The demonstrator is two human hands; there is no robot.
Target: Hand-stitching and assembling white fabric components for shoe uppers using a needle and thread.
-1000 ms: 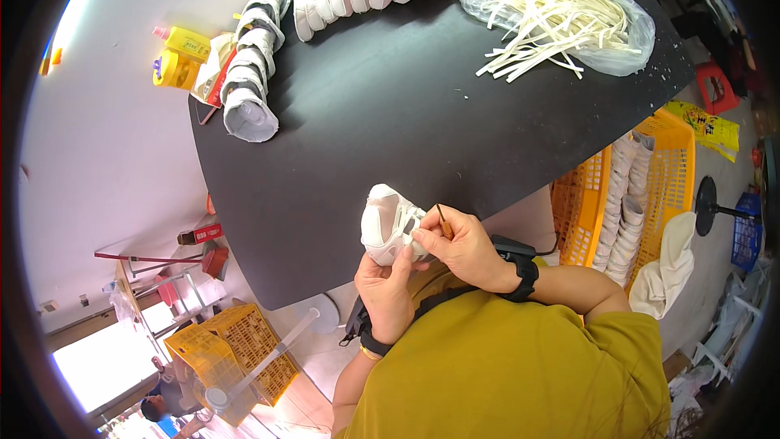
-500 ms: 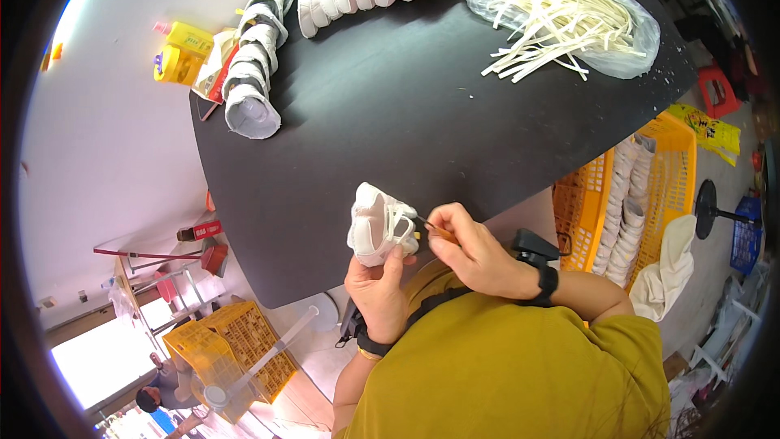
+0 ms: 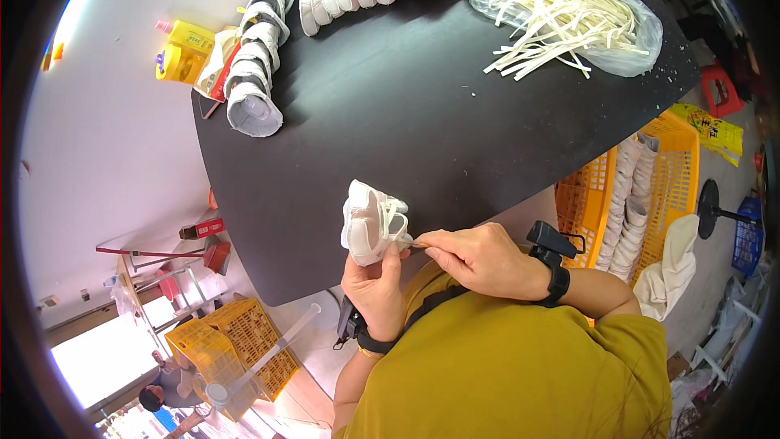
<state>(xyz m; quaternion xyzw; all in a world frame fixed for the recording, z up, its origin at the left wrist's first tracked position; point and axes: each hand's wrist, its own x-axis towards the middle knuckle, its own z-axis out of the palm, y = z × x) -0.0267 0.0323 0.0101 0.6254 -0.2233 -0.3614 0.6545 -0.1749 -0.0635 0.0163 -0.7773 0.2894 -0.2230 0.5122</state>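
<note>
A black table is filling the middle of the room, and a white shoe upper is being held up over its near edge. The left hand is pinching the upper from below between thumb and fingers. Compared with half a second ago, the right hand is turning its knuckles upward and its brown-handled tool is no longer showing clearly; its fingers are closing narrowly on a thin piece beside the upper, lace end or tool being impossible to tell. The lacing is thus being worked close against the upper, a cream lace crossing it. On the table's far right, a clear plastic bag is spilling flat cream laces. Right of the table, a yellow-orange crate is holding nested shoe uppers.
</note>
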